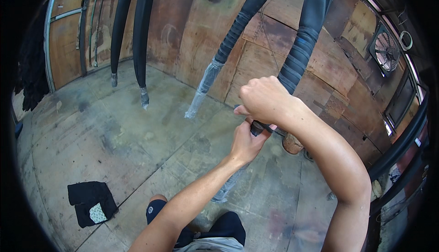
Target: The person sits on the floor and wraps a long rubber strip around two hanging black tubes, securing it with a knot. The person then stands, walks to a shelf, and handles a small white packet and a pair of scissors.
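A long black tube [312,12] hangs down in front of me, bound with several turns of black strip [297,60]. My left hand [249,143] is closed around its lower part, with a dark piece showing between thumb and fingers. Just above, my right hand [266,97] makes a fist across the tube. A bit of black strip shows at its thumb; the rest of its grip is hidden. Below my left hand the tube's end is sheathed in clear plastic [226,190]. Beside it hangs a second bound tube [233,37], its tip also in clear plastic [201,89].
Two more black tubes [142,37] hang at the left, with plastic on their tips. A black cloth [87,199] with a pale patch lies on the floor. Wooden panels form the wall [167,23]; a fan [385,48] is at the right. A round brown object [291,144] sits behind my hands.
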`<state>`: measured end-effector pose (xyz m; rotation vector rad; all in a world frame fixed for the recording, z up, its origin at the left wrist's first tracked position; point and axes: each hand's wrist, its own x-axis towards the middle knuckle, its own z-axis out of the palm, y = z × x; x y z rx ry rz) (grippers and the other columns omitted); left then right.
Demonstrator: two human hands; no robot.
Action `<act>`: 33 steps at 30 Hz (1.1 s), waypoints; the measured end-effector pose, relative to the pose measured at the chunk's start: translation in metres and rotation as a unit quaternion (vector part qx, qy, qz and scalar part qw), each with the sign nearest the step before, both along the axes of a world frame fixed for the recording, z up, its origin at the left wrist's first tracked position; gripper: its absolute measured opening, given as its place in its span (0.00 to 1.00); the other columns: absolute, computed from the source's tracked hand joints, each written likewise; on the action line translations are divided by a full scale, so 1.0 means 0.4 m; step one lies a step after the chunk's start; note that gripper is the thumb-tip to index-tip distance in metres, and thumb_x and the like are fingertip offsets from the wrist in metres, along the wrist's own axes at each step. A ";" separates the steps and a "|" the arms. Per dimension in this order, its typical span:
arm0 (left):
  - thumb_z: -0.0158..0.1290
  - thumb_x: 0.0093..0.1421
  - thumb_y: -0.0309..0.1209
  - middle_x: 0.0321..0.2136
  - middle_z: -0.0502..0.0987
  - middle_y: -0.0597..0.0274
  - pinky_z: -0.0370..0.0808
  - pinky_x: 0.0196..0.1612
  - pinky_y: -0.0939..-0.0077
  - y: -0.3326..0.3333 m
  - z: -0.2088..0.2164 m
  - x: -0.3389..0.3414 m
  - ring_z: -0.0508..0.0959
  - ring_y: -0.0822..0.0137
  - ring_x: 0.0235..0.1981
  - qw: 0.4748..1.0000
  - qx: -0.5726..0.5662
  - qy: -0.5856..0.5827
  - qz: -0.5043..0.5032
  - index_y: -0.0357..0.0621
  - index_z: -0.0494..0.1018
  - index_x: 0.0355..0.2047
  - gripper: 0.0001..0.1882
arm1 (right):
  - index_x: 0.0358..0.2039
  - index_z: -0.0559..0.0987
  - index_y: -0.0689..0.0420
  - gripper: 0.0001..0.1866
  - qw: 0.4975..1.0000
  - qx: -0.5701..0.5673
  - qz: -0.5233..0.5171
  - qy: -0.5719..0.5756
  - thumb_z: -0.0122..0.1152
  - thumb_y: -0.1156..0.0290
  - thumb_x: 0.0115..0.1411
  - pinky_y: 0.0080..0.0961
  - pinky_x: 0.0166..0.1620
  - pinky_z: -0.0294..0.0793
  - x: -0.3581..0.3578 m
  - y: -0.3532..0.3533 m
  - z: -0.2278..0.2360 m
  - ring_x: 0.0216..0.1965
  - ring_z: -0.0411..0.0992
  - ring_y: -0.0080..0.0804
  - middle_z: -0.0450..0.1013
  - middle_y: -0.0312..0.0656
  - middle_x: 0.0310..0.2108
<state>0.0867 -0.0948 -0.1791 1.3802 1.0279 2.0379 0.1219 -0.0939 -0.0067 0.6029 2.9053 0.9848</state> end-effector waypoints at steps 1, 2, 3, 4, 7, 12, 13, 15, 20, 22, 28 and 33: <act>0.61 0.61 0.32 0.32 0.81 0.57 0.74 0.42 0.72 0.002 -0.002 -0.003 0.77 0.73 0.37 1.000 0.015 0.006 0.006 0.34 0.75 0.43 0.15 | 0.28 0.85 0.61 0.14 1.000 0.001 0.008 -0.004 0.74 0.61 0.50 0.37 0.31 0.80 -0.007 0.004 0.001 0.30 0.82 0.44 0.81 0.49 0.26; 0.61 0.61 0.32 0.33 0.81 0.56 0.74 0.42 0.72 0.004 -0.004 -0.006 0.77 0.72 0.38 1.000 0.017 0.008 0.008 0.33 0.75 0.43 0.16 | 0.27 0.85 0.61 0.14 0.999 0.004 0.033 0.003 0.74 0.62 0.50 0.37 0.30 0.80 -0.013 0.008 0.001 0.30 0.82 0.44 0.81 0.49 0.26; 0.62 0.61 0.32 0.33 0.81 0.55 0.74 0.42 0.71 0.007 -0.007 -0.008 0.77 0.72 0.38 1.000 0.019 0.011 0.009 0.32 0.75 0.43 0.16 | 0.27 0.85 0.62 0.13 0.999 0.004 0.045 0.002 0.74 0.63 0.50 0.36 0.30 0.80 -0.016 0.010 0.000 0.30 0.82 0.44 0.80 0.49 0.25; 0.63 0.60 0.35 0.33 0.82 0.53 0.75 0.41 0.70 0.011 -0.010 -0.012 0.79 0.69 0.37 0.999 0.023 0.020 0.013 0.33 0.75 0.44 0.18 | 0.27 0.84 0.62 0.12 0.997 0.019 0.074 0.011 0.73 0.65 0.50 0.35 0.30 0.80 -0.018 0.010 -0.001 0.30 0.82 0.44 0.80 0.49 0.25; 0.66 0.59 0.40 0.32 0.83 0.49 0.77 0.40 0.67 0.022 -0.021 -0.020 0.83 0.62 0.36 0.998 0.046 0.039 0.024 0.33 0.74 0.46 0.24 | 0.25 0.83 0.63 0.09 0.991 0.067 0.112 0.021 0.68 0.69 0.51 0.32 0.29 0.80 0.002 -0.003 -0.016 0.28 0.82 0.43 0.79 0.49 0.25; 0.66 0.59 0.37 0.33 0.83 0.51 0.76 0.39 0.69 0.027 -0.016 -0.043 0.81 0.66 0.35 0.991 0.118 0.029 0.049 0.32 0.73 0.48 0.24 | 0.26 0.78 0.63 0.07 0.982 0.058 0.145 0.109 0.64 0.72 0.54 0.33 0.27 0.77 0.134 -0.051 -0.061 0.26 0.80 0.39 0.76 0.48 0.25; 0.66 0.59 0.36 0.34 0.82 0.53 0.76 0.39 0.70 0.022 -0.012 -0.047 0.81 0.68 0.35 0.996 0.089 0.008 0.006 0.32 0.73 0.48 0.24 | 0.26 0.77 0.63 0.07 0.980 0.032 0.140 0.136 0.64 0.73 0.55 0.34 0.27 0.76 0.167 -0.053 -0.069 0.26 0.79 0.39 0.76 0.48 0.25; 0.66 0.59 0.35 0.34 0.82 0.56 0.76 0.39 0.73 0.008 -0.004 -0.050 0.79 0.72 0.35 0.996 0.031 -0.034 -0.079 0.32 0.73 0.48 0.23 | 0.26 0.75 0.63 0.08 0.958 -0.066 0.149 0.236 0.64 0.73 0.57 0.35 0.26 0.73 0.220 -0.041 -0.086 0.24 0.76 0.38 0.74 0.48 0.24; 0.67 0.60 0.37 0.37 0.79 0.65 0.74 0.40 0.80 -0.005 0.001 -0.037 0.75 0.78 0.36 0.990 0.088 -0.015 -0.108 0.32 0.73 0.49 0.25 | 0.26 0.73 0.63 0.12 0.868 -0.242 0.085 0.425 0.65 0.71 0.61 0.28 0.25 0.60 0.298 0.011 -0.164 0.20 0.62 0.27 0.65 0.41 0.19; 0.67 0.60 0.38 0.38 0.80 0.64 0.74 0.41 0.80 -0.001 -0.007 -0.027 0.75 0.78 0.36 0.987 0.104 -0.030 -0.120 0.32 0.73 0.48 0.25 | 0.26 0.73 0.63 0.13 0.811 -0.348 0.076 0.464 0.65 0.70 0.63 0.24 0.26 0.58 0.298 0.036 -0.207 0.22 0.60 0.21 0.64 0.35 0.20; 0.67 0.59 0.40 0.31 0.80 0.62 0.74 0.36 0.78 0.020 -0.011 -0.024 0.75 0.76 0.33 0.990 0.086 -0.037 -0.101 0.32 0.74 0.43 0.23 | 0.30 0.77 0.62 0.11 0.688 -0.518 0.063 0.505 0.66 0.68 0.63 0.20 0.28 0.59 0.308 0.064 -0.261 0.24 0.60 0.14 0.67 0.28 0.24; 0.63 0.63 0.38 0.34 0.79 0.64 0.73 0.37 0.78 0.008 0.001 -0.030 0.75 0.77 0.34 0.993 0.069 -0.017 -0.093 0.34 0.74 0.43 0.19 | 0.32 0.79 0.61 0.12 0.800 -0.182 0.174 0.544 0.76 0.74 0.52 0.20 0.24 0.66 0.286 0.043 -0.317 0.21 0.66 0.22 0.74 0.38 0.26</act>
